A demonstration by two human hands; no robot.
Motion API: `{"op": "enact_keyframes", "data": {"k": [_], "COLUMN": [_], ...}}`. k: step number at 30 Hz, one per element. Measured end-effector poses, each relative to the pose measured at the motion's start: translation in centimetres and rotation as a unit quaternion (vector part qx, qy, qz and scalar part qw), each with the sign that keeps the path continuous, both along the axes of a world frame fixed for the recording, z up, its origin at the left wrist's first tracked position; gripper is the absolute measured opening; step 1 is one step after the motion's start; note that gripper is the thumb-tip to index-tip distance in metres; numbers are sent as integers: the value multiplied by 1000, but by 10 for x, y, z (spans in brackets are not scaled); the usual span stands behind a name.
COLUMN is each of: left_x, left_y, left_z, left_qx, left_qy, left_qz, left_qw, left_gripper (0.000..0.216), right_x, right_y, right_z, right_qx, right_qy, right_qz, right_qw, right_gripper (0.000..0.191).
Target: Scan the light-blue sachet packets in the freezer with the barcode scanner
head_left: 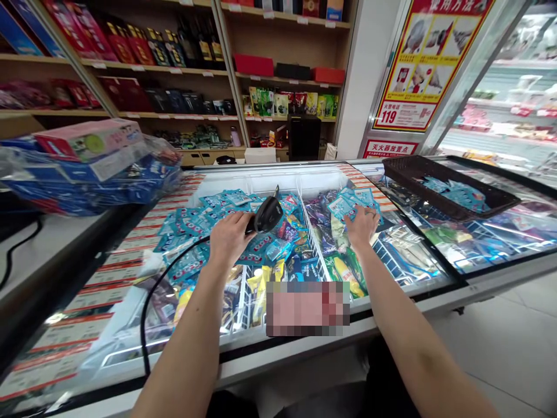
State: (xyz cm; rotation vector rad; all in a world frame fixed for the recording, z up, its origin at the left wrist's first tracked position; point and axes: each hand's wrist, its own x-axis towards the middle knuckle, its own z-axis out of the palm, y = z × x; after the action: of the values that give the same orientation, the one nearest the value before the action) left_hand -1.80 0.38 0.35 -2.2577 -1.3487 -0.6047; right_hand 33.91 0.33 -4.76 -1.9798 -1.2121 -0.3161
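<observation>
My left hand (230, 237) is closed round the handle of a black barcode scanner (267, 215), whose head points over a heap of blue ice-cream packets (191, 232) in an open chest freezer (278, 342). The scanner's black cable (150, 302) trails down towards me. My right hand (362, 225) reaches into the freezer's middle compartment and grips a small stack of light-blue packets (350, 203). A white wire divider (311, 235) separates the two compartments.
A black basket (500, 203) with more blue packets sits on the freezer's glass lid at the right. Shrink-wrapped boxes (87, 162) lie on the counter at the left. Wooden shelves (278, 75) with goods stand behind; a glass-door cooler (509, 93) is at the far right.
</observation>
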Motion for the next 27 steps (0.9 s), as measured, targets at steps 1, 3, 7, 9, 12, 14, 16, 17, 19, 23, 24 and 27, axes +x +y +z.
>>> {"op": "enact_keyframes", "data": {"k": [1,3,7,9,12,14,16,17,19,23,24,27], "left_x": [-2,-5,-8,-8,-7,-7,-6,-6,-7,-17,-20,-31], "left_y": [0,0,0,0,1,2,3,3,2,-3,-4,-8], "left_z": [1,2,3,2,-1,-1,1,3,8,15,14,7], "left_qx": [2,3,5,-1,-12,-12,-12,-11,-7,9,10,4], "left_qy": [-1,-2,-2,4,6,3,4,6,11,17,14,-1], "left_qz": [6,15,23,22,21,24,28,31,37,49,56,78], "left_qw": [1000,1000,1000,1000,1000,1000,1000,999,999,999,998,997], "left_gripper": [34,33,36,36,36,36,36,36,35,34,34,33], "right_x": [-2,-8,-18,-22,-26,-30,-36,-39,-48,-68,-74,-95], "right_y": [-2,-2,3,6,8,7,5,4,2,1,1,6], "right_z": [2,4,1,-2,-4,-4,-3,-2,-1,5,7,13], "right_qx": [-3,-12,-57,-67,-62,-58,-59,-62,-75,-112,-118,-141], "right_qy": [-14,-45,-124,-147,-164,-173,-184,-190,-200,-205,-205,-210], "right_qz": [-6,29,157,171,167,194,251,285,356,449,450,452], "right_qw": [1000,998,978,972,970,964,949,937,910,863,861,855], "right_gripper": [43,40,29,29,31,33,35,37,41,47,48,54]}}
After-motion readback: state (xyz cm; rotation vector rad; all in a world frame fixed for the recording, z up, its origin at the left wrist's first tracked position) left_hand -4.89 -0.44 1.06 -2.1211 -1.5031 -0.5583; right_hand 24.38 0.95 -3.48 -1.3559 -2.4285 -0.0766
